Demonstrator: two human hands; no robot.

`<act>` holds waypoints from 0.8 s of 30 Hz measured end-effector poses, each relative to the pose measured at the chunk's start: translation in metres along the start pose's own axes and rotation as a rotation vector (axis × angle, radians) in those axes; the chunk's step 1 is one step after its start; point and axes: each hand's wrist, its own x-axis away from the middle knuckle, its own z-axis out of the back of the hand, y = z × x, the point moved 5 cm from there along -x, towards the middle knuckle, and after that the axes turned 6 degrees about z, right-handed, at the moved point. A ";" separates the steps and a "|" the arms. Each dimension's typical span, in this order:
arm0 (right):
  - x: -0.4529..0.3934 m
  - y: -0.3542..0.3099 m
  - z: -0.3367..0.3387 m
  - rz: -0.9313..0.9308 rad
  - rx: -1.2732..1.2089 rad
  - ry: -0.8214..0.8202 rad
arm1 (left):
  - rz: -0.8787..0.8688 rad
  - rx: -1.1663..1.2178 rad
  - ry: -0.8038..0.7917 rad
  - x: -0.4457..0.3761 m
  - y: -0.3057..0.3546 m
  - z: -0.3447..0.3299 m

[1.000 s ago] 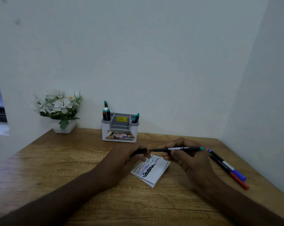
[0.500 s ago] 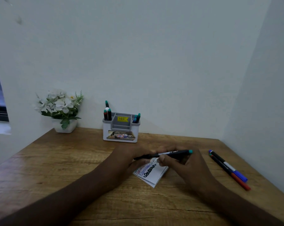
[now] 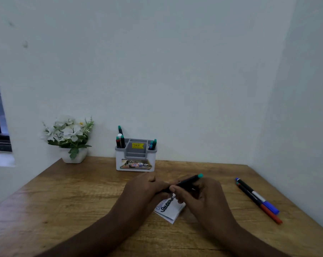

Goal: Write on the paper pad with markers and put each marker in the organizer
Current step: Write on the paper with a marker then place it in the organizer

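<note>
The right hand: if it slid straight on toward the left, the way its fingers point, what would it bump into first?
Almost certainly the left hand. The right hand holds the green-capped marker, and the left hand's fingers already seem to meet the marker's other end above the paper pad.

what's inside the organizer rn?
Organizer: three markers stand in its left slot, at least two teal- and blue-tipped ones in its right. Middle compartments look empty; slot bottoms are hidden.
</note>
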 end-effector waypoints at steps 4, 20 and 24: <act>0.000 0.004 -0.002 0.043 -0.028 0.008 | 0.011 -0.011 0.058 -0.001 0.003 0.005; 0.000 0.011 -0.002 0.072 -0.032 -0.025 | 0.228 0.161 0.415 -0.091 -0.030 0.086; 0.001 0.012 -0.003 0.063 -0.044 -0.052 | 0.238 0.110 0.398 -0.131 -0.043 0.087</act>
